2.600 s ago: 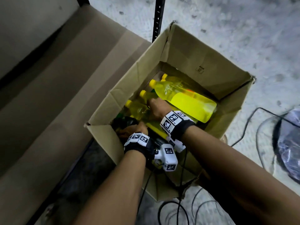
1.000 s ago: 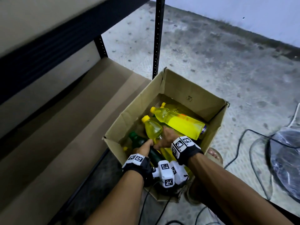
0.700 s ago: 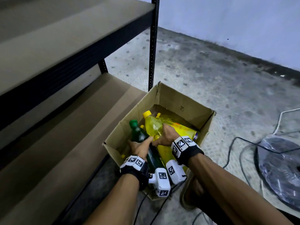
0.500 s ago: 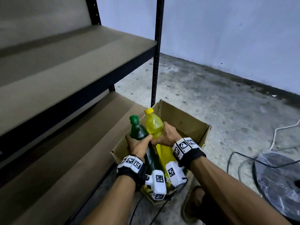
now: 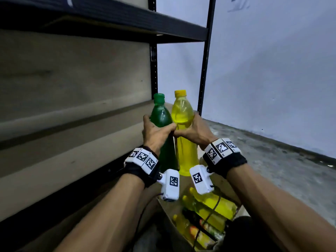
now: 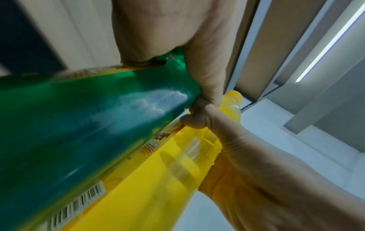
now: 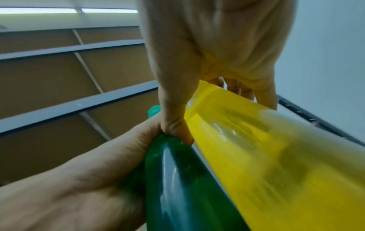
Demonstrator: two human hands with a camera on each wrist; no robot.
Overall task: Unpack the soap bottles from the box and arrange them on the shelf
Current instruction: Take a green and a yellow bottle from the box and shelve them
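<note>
Soap bottles, two of them, upright and side by side, bodies touching, raised in front of the shelf: green bottle [image 5: 161, 119] at 9 o'clock of the pair, yellow bottle [image 5: 182, 115] at 3 o'clock. Green cap and yellow cap both on, pointing to 12 o'clock in the head view. Left hand [image 5: 154, 135] wrapped round the green bottle at its shoulder, fingers curled and grasping, thumb across the near side. Right hand [image 5: 195, 130] wrapped likewise round the yellow bottle, fingers curled behind it, thumb in front. Thumbs of both hands meeting between the two bottles. From the left wrist, green bottle [image 6: 94, 125] with a barcode label near its lower end, yellow bottle [image 6: 162, 179] pressed against it. From the right wrist, same pair, yellow bottle [image 7: 266, 153] blurred.

Cardboard box [image 5: 170, 210] at 6 o'clock, below the wrists, open on the floor. Inside it: more yellow bottles [image 5: 212, 202] lying on their sides, one dark bottle among them, labels partly showing; exact count unclear.

Shelf board [image 5: 76, 142] at 9 o'clock, bare brown surface, level with the bottle bases. Darker upper shelf [image 5: 109, 13] at 11 o'clock. Black uprights at 12 o'clock, pale wall [image 5: 272, 70] at 2 o'clock.
</note>
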